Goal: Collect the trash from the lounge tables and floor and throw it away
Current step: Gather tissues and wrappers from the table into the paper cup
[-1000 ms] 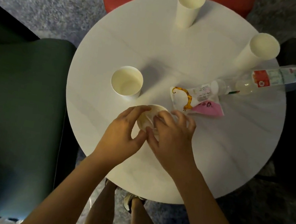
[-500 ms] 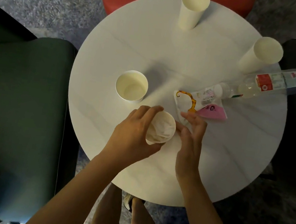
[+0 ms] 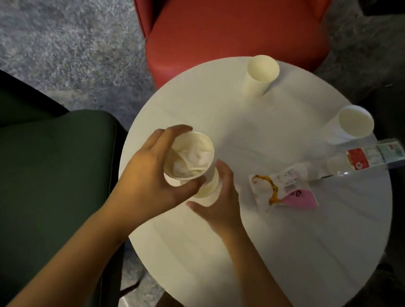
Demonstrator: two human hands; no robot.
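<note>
head view: left hand (image 3: 150, 171) grips tissue-stuffed cup (image 3: 189, 155); right hand (image 3: 218, 198) open beside second cup (image 3: 207, 188).

Round white table (image 3: 274, 244) on grey carpet (image 3: 56, 32), red armchair (image 3: 233, 17), green armchair (image 3: 32, 179).

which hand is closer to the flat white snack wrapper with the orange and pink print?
Right. The right hand sits just left of the flat white snack wrapper; the left hand is farther left, gripping a tissue-stuffed white paper cup.
</note>
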